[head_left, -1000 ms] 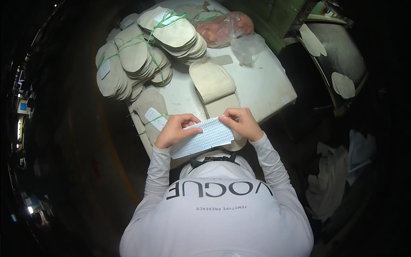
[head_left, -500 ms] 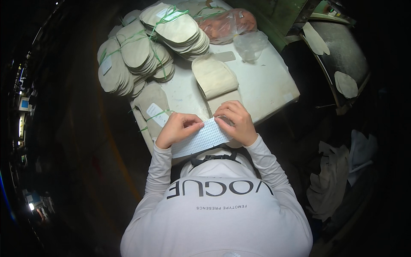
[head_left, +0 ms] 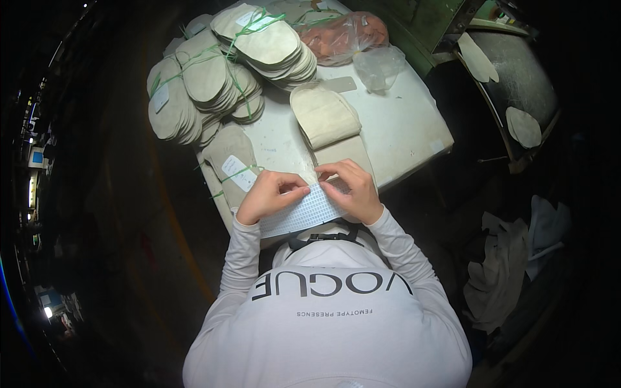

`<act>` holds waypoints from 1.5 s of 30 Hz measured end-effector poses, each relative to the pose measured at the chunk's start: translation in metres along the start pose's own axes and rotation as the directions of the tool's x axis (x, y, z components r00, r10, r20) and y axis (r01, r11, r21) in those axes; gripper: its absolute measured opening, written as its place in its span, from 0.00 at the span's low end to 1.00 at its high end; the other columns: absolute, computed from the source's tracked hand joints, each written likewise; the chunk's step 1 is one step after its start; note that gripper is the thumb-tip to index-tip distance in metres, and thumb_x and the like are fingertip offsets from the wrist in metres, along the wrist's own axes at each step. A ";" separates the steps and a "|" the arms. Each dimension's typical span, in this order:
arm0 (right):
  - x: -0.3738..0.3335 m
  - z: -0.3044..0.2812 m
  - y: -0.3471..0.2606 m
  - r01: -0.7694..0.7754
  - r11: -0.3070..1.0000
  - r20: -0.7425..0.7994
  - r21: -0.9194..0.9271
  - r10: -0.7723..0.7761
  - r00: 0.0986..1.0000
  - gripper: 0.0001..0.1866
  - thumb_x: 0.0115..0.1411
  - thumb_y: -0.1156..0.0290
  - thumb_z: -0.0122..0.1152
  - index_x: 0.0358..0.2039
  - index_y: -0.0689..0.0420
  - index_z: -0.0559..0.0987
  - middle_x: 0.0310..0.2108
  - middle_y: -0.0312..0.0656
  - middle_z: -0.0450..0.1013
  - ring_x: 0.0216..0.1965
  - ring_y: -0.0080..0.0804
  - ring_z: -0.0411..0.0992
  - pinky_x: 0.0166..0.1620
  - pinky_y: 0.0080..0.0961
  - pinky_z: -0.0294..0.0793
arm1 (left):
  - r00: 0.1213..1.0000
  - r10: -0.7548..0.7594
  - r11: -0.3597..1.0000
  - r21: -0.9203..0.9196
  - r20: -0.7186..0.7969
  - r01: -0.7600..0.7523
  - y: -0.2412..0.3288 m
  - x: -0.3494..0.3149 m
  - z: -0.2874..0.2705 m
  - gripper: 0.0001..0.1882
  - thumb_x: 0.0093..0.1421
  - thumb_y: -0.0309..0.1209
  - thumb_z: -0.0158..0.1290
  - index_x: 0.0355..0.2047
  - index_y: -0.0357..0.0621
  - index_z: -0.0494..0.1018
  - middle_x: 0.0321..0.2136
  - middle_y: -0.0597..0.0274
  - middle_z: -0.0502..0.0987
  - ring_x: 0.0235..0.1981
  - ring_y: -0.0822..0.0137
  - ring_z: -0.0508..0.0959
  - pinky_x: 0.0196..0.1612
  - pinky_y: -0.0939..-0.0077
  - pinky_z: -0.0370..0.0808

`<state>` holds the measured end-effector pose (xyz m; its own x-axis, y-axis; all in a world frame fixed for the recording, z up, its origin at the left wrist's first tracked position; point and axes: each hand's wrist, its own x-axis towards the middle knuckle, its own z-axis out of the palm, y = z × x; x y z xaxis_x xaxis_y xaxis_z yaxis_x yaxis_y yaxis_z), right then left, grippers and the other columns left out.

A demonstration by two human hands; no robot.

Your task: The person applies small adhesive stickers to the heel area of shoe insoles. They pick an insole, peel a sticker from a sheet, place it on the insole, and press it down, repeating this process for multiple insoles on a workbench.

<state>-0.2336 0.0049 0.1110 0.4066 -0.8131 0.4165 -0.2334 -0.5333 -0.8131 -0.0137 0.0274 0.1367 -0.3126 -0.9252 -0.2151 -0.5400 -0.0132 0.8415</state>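
A sheet of small printed stickers [head_left: 299,217], pale blue and white in a dense grid, is held at the table's near edge, close to my waist. My left hand [head_left: 268,195] pinches its upper edge between thumb and curled fingers. Close beside it, my right hand [head_left: 354,192] has thumb and forefinger brought together at the upper edge; whether a single sticker is between them is too small to tell. Just beyond my hands lies a stack of beige insole-shaped pieces [head_left: 326,118], on top of a longer beige piece [head_left: 341,152] that runs under my right hand.
Bundles of beige cut pieces [head_left: 207,74] tied with green string fill the white table's [head_left: 414,123] far left. A tagged bundle [head_left: 229,152] lies nearer. Behind are a clear bag of reddish-brown material [head_left: 346,39] and a crumpled plastic bag [head_left: 378,68]. A green machine [head_left: 427,29] stands far right.
My right hand has shifted slightly left and nearer me along the sticker sheet's upper edge, closer to the left fingertips. My left hand has barely moved.
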 end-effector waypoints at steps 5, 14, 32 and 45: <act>0.001 0.001 -0.003 -0.028 0.992 0.000 0.124 0.029 1.000 0.24 0.51 0.85 0.62 0.50 0.56 0.78 0.40 0.45 0.75 0.37 0.34 0.78 0.41 0.27 0.80 | 1.000 0.013 1.000 -0.015 0.007 -0.013 0.001 0.002 0.001 0.09 0.57 0.31 0.61 0.32 0.37 0.81 0.19 0.61 0.79 0.20 0.76 0.74 0.27 0.80 0.72; 0.001 0.008 -0.005 -0.040 0.980 -0.040 0.196 0.049 0.998 0.29 0.50 0.88 0.59 0.53 0.55 0.77 0.43 0.43 0.70 0.34 0.30 0.78 0.38 0.23 0.81 | 0.999 0.036 0.999 -0.021 0.012 -0.036 0.000 0.004 0.002 0.07 0.58 0.27 0.60 0.32 0.34 0.80 0.18 0.67 0.77 0.20 0.82 0.70 0.25 0.85 0.68; 0.003 0.018 0.001 -0.113 0.927 0.033 0.357 0.108 0.994 0.31 0.50 0.90 0.57 0.56 0.57 0.72 0.55 0.44 0.63 0.43 0.32 0.76 0.43 0.26 0.80 | 0.999 0.003 0.995 -0.105 0.040 0.001 -0.017 0.009 0.008 0.09 0.55 0.30 0.60 0.32 0.37 0.81 0.19 0.63 0.78 0.21 0.78 0.74 0.27 0.81 0.71; 0.022 -0.011 0.009 -0.234 0.719 0.104 0.654 0.221 0.970 0.31 0.54 0.88 0.59 0.60 0.60 0.67 0.58 0.43 0.61 0.51 0.32 0.71 0.51 0.25 0.77 | 0.996 -0.091 0.912 -0.403 -0.007 0.080 -0.041 0.006 0.008 0.12 0.59 0.27 0.60 0.42 0.34 0.78 0.27 0.69 0.79 0.27 0.83 0.74 0.30 0.88 0.70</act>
<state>-0.2368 -0.0210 0.1173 0.4345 -0.8820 0.1823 0.3149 -0.0409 -0.9482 0.0001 0.0257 0.0973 -0.2565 -0.9229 -0.2870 -0.2022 -0.2391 0.9497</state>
